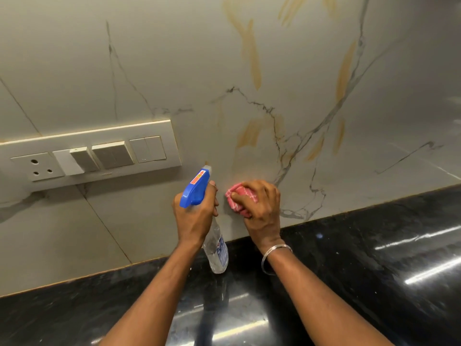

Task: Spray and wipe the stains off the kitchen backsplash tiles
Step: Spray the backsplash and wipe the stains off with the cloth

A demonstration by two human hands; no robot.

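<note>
While only the head view is supplied, it shows both hands working low on the backsplash tiles (pixel 174 58), just above the black counter (pixel 374 258).

Left hand (pixel 197 213): curled round the neck of the spray bottle (pixel 215 248), below its blue head, nozzle aimed at the wall. Whether the clear base rests on the counter cannot be told.

Right hand (pixel 262 208): gripping a bunched pink cloth (pixel 237 198), which is pressed against the tile just beside the nozzle.

Yellow-brown stains (pixel 252 56) streak the tile above the cloth and to its right; most sit well above the present contact point. A switch panel (pixel 94 156) is mounted on the wall to the left of the bottle.

Handling, as judged: the bottle looks like light plastic, stiff at the neck and likely slick when wet, so the neck is the sound place to hold it. The cloth is soft and will mould to the glossy tile; it is best kept wadded in the palm. Spray should be kept off the switch panel.
</note>
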